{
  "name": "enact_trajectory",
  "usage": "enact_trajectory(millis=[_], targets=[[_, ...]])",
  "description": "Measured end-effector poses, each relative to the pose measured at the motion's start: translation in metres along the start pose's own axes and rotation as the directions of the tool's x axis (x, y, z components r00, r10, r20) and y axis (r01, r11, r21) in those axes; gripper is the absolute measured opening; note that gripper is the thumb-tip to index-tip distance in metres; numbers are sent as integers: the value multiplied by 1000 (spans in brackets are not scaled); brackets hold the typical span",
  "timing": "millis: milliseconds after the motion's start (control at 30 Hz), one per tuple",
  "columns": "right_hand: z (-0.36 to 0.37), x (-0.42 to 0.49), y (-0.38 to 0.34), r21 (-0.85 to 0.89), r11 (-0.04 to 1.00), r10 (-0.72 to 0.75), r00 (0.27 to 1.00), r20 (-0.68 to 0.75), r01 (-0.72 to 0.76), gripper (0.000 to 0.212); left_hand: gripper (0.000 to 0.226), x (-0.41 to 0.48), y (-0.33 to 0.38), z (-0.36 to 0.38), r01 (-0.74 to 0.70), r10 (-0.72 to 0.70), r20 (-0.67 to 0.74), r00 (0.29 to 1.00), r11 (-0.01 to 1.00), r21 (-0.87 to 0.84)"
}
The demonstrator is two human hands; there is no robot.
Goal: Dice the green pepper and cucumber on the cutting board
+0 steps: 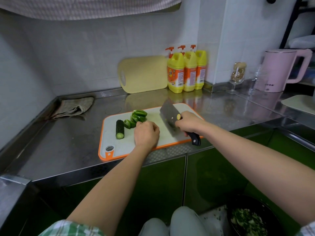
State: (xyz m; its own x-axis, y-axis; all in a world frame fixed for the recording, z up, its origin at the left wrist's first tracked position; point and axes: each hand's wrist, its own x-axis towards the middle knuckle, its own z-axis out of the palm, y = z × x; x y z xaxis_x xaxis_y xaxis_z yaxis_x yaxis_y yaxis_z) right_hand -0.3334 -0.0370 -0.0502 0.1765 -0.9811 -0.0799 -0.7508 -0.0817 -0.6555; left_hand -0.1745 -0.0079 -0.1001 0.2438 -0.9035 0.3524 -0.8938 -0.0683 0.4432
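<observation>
Pepper pieces (pixel 138 116) lie on cutting board (pixel 122 143), just beyond left grip (pixel 146 133); cucumber (pixel 119 129) stub lies left of it. Left grip is curled on the board; can't tell if it holds anything. Right grip (pixel 189 124) grasps cleaver (pixel 167 116), blade tilted between both grips.

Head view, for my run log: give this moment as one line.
right hand grips cleaver, blade over cutting board | left hand curled, resting beside pepper pieces | cucumber piece lies apart at left
</observation>
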Motion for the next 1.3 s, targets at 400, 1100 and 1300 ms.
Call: enact_trajectory(millis=[400, 1100, 1300], targets=[[-5, 1, 12, 1, 999, -35, 999, 26, 35, 9, 11, 0, 1, 0, 26, -28, -27, 999, 996, -80], [-9, 5, 3, -40, 999, -19, 1000, -7, 19, 10, 32, 21, -26, -23, 31, 7, -207, 978, 983, 179], [13, 2, -30, -106, 990, -73, 988, 137, 88, 9, 54, 43, -50, -30, 119, -91, -122, 988, 963, 241]])
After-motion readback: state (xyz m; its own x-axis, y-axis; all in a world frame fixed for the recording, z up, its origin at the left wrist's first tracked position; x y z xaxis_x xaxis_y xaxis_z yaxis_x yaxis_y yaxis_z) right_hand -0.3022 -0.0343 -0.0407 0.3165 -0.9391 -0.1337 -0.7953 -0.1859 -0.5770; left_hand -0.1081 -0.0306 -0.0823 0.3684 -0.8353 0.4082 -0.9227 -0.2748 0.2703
